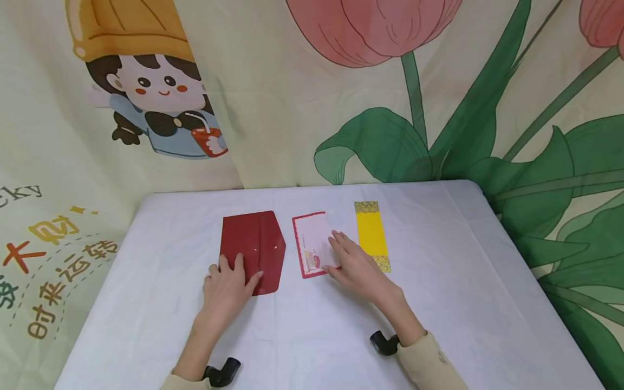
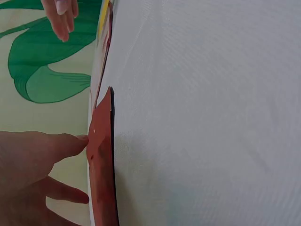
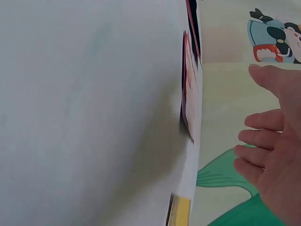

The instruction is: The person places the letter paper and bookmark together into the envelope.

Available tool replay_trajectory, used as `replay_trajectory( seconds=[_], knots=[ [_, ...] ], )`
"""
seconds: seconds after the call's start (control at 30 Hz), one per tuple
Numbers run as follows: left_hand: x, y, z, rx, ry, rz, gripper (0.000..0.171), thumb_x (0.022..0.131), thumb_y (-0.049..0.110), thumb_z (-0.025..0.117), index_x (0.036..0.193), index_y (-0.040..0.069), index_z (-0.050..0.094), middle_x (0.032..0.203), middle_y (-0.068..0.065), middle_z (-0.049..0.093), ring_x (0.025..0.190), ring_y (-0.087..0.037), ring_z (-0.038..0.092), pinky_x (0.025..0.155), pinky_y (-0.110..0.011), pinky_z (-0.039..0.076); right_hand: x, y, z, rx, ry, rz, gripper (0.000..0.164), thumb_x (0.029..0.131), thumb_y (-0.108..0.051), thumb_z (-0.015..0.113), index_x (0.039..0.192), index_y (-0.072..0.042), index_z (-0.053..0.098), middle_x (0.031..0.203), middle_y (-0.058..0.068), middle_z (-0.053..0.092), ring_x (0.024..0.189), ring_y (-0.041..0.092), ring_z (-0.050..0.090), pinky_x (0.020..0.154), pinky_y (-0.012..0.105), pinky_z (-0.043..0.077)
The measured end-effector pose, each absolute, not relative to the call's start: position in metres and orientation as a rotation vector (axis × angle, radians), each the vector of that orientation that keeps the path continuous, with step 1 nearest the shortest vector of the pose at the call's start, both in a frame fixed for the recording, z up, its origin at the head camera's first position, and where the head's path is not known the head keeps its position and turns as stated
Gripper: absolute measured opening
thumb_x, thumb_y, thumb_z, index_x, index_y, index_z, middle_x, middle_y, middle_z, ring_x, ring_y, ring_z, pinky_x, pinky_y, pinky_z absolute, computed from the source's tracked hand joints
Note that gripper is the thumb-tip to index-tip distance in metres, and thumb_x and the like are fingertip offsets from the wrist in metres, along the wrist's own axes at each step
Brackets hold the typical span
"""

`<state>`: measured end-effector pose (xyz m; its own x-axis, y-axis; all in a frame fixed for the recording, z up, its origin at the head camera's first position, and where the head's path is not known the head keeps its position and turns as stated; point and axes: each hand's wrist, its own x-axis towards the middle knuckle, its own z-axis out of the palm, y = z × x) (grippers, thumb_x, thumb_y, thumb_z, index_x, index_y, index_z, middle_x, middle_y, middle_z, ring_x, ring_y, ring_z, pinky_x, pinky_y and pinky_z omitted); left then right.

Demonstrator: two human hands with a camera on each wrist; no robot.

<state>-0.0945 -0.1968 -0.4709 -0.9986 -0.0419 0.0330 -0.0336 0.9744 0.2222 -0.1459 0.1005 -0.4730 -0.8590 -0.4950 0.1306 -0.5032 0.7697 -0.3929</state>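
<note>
Red envelope (image 1: 253, 246) and bordered card (image 1: 308, 238) side by side, flat on the white-covered counter (image 1: 453, 303).
Envelope plain dark red, angled edge at right; left hand (image 1: 227, 290) spread, fingertips resting on it. Card pale pink, red-edged, small print low down; right hand (image 1: 358, 271) above it, fingers extended, holding nothing. 1 yellow strip (image 1: 371, 233), patterned at 2 ends, just beyond.

White-clothed tbl (image 1: 487, 303) here by me, cream backdrop (image 1: 273, 119) behind. Print on it: cartoon figure (image 1: 182, 135) w/ orange hat (image 1: 131, 32) & red cup (image 1: 201, 142), lg pink tulips (image 1: 375, 27) & green leaves (image 1: 385, 146) to the R, Chinese lettering (image 1: 73, 277) lower L.
</note>
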Motion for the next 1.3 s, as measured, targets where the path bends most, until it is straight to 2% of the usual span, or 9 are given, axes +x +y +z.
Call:
replay_trajectory(
  seconds=[0.17,0.53,0.77,1.2,1.3],
  knots=[
    [-0.095,-0.195,-0.474,0.059,-3.065,-0.327,0.071,0.093,0.034,0.073,0.139,-0.014,0.048,0.124,-0.042,0.047,0.105,-0.057,0.053,0.081,-0.063,0.055,-0.147,0.086,-0.474,0.913,-2.950,0.687,0.071,0.097,-0.032,0.072,0.156,-0.004,0.042,0.164,0.012,0.039,0.153,0.028,0.037,0.119,0.043,0.039],
    [-0.096,-0.192,-0.477,0.085,-3.060,-0.327,0.068,0.091,0.030,0.075,0.136,-0.015,0.049,0.123,-0.039,0.048,0.108,-0.055,0.053,0.082,-0.062,0.056,-0.155,0.049,-0.475,1.041,-3.024,0.640,0.073,0.101,-0.040,0.065,0.159,-0.005,0.036,0.167,0.011,0.032,0.156,0.026,0.031,0.122,0.041,0.034],
    [-0.098,-0.189,-0.478,0.077,-3.052,-0.339,0.069,0.090,0.028,0.077,0.136,-0.016,0.049,0.127,-0.040,0.048,0.112,-0.054,0.051,0.085,-0.062,0.057,-0.159,0.018,-0.476,1.099,-3.083,0.570,0.074,0.100,-0.039,0.066,0.159,-0.005,0.036,0.169,0.010,0.030,0.157,0.026,0.028,0.123,0.040,0.033],
    [-0.103,-0.185,-0.481,0.128,-3.092,-0.310,0.068,0.093,0.027,0.072,0.138,-0.017,0.046,0.130,-0.042,0.045,0.115,-0.056,0.048,0.090,-0.065,0.053,-0.167,-0.026,-0.480,1.170,-3.118,0.509,0.073,0.099,-0.035,0.068,0.158,-0.005,0.038,0.168,0.011,0.031,0.157,0.028,0.027,0.120,0.039,0.038],
    [-0.103,-0.185,-0.481,0.142,-3.097,-0.324,0.069,0.094,0.027,0.072,0.139,-0.017,0.045,0.131,-0.042,0.045,0.117,-0.057,0.047,0.091,-0.067,0.052,-0.168,-0.031,-0.481,1.186,-3.135,0.497,0.071,0.100,-0.034,0.067,0.158,-0.004,0.038,0.168,0.012,0.031,0.158,0.028,0.026,0.121,0.038,0.036]
  ],
)
